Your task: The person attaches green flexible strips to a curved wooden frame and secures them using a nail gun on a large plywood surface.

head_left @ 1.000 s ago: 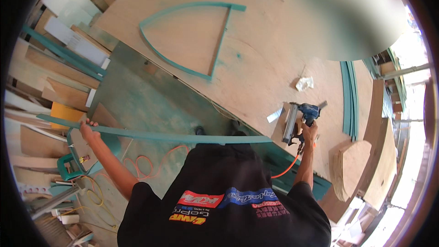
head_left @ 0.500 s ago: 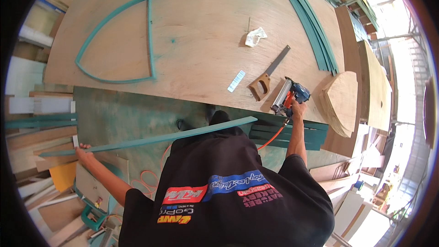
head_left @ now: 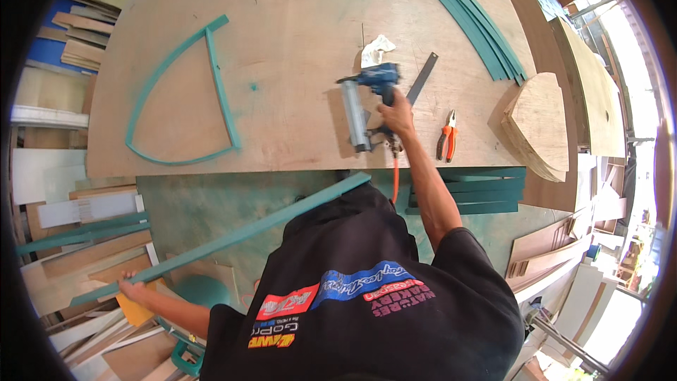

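My left hand (head_left: 132,289) is closed around the lower end of a long teal wooden strip (head_left: 240,240). The strip slants across my front, its far end by the table's near edge. My right hand (head_left: 399,116) grips the handle of a blue and silver air nail gun (head_left: 356,114), slightly blurred, over the plywood table (head_left: 296,99). An orange hose (head_left: 395,183) trails from it. Behind the gun lies a handsaw (head_left: 424,79), its handle mostly covered. Orange-handled pliers (head_left: 449,140) rest to the right. On the left lies a teal shield-shaped frame (head_left: 227,95) with one straight side.
A crumpled white cloth or paper (head_left: 376,49) lies beyond the gun. Long teal strips (head_left: 465,21) run along the far right. Stacked curved plywood pieces (head_left: 539,123) sit at the table's right end. More teal strips (head_left: 479,190) lie below the near edge. Boards (head_left: 88,169) crowd the left.
My right hand has carried the nail gun leftward and farther over the table, uncovering the pliers. My left hand has come nearer to me, so the strip slants more steeply. The view has shifted.
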`<act>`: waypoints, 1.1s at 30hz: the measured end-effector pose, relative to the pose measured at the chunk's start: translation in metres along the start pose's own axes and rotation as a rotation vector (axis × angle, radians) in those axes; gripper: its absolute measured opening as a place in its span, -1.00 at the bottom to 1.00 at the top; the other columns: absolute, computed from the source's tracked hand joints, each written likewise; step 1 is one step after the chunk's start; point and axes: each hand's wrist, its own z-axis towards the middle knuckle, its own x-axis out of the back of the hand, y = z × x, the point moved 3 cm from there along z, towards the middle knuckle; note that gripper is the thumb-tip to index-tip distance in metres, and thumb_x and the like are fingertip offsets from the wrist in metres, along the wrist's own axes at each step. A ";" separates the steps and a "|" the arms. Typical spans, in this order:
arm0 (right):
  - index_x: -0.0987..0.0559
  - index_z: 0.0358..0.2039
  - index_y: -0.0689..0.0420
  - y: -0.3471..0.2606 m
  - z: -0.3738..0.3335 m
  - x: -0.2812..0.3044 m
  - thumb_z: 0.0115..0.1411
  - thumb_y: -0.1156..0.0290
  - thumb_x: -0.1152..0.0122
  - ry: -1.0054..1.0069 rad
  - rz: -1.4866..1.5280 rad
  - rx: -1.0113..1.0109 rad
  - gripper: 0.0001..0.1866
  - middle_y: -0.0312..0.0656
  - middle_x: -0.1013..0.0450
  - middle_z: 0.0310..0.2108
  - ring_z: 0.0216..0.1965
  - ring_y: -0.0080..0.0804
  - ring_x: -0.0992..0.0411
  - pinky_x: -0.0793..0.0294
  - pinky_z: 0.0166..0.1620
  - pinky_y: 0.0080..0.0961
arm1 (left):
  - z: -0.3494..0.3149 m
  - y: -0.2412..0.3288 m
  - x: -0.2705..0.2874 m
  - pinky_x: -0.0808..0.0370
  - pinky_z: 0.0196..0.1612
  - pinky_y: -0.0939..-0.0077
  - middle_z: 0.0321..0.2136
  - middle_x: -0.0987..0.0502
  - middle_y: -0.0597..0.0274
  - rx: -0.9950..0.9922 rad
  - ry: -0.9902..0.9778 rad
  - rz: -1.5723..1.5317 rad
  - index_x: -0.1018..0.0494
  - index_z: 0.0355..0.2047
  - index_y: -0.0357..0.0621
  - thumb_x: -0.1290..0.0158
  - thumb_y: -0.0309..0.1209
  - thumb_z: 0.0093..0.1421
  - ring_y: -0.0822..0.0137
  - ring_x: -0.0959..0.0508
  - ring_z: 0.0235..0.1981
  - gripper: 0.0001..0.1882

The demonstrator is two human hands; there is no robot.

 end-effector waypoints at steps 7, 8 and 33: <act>-0.51 -0.13 0.32 -0.038 0.021 -0.120 0.00 0.34 -0.33 -0.073 0.059 0.031 -0.55 0.22 -0.54 -0.37 -0.31 0.16 -0.55 -0.51 -0.18 -0.11 | -0.058 0.079 0.031 -0.29 -0.50 0.41 -0.47 -0.38 0.26 -0.261 0.043 0.048 -0.30 -0.40 -0.14 0.26 -0.08 0.49 0.34 -0.25 -0.57 -0.57; -0.52 -0.13 0.31 -0.036 0.021 -0.124 0.03 0.31 -0.33 -0.067 0.037 0.026 -0.56 0.22 -0.54 -0.33 -0.27 0.17 -0.53 -0.50 -0.14 -0.10 | -0.066 0.082 0.034 -0.30 -0.49 0.41 -0.46 -0.38 0.26 -0.282 0.041 0.039 -0.30 -0.39 -0.13 0.26 -0.08 0.49 0.34 -0.26 -0.57 -0.57; -0.43 -0.14 0.21 0.059 -0.079 0.042 0.06 0.28 -0.30 -0.219 -0.628 0.023 -0.59 0.04 -0.51 -0.13 0.00 -0.04 -0.46 -0.25 0.05 -0.01 | 0.040 0.019 0.082 -0.29 -0.46 0.33 -0.60 -0.28 0.26 -0.292 0.116 0.173 -0.30 -0.51 -0.15 0.11 -0.26 0.28 0.31 -0.27 -0.58 -0.72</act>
